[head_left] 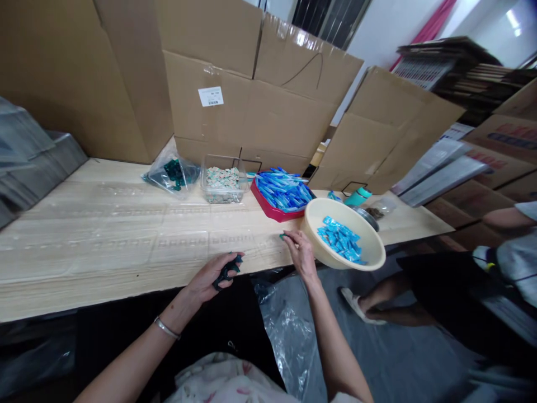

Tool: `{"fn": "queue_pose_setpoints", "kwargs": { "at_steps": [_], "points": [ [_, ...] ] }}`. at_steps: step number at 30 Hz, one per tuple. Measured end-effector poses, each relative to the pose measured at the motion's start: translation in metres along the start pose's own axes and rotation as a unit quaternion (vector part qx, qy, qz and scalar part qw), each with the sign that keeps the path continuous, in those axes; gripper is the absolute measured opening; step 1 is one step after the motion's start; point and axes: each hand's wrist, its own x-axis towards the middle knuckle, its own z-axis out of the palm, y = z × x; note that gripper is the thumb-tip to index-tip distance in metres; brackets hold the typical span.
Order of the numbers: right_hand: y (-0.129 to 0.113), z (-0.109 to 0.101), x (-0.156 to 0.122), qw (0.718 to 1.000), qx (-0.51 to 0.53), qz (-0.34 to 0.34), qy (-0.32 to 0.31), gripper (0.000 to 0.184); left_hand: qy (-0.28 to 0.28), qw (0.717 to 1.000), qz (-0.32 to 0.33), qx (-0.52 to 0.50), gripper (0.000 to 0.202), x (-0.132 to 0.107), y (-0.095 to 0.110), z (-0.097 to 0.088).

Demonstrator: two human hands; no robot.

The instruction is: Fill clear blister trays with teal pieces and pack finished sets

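My left hand is closed round several small dark green pieces, held over the table's front edge. Between thumb and fingertips of my right hand is a small green piece, too small to name. That hand is just left of a cream basin holding several blue packets. Beyond it stands a red tray heaped with long blue pieces. A clear tub of small pale pieces and a clear plastic bag of dark green pieces lie further back.
Tall cardboard sheets line the back of the wooden table. A turquoise bottle and a metal bowl stand behind the basin. Stacked boxes and another person are at the right. Grey trays sit at left.
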Motion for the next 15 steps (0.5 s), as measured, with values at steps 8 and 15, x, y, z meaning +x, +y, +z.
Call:
{"fn": "queue_pose_setpoints", "kwargs": {
  "at_steps": [8, 15],
  "points": [
    [0.054, 0.018, 0.007, 0.989, -0.140, -0.040, 0.010, 0.023, 0.010, 1.000, -0.001, 0.015, 0.028, -0.002, -0.001, 0.000],
    [0.054, 0.026, 0.001, 0.977, -0.209, -0.040, -0.004, 0.026, 0.014, 1.000, -0.005, 0.003, 0.028, -0.003, 0.001, -0.005]
  ]
}}
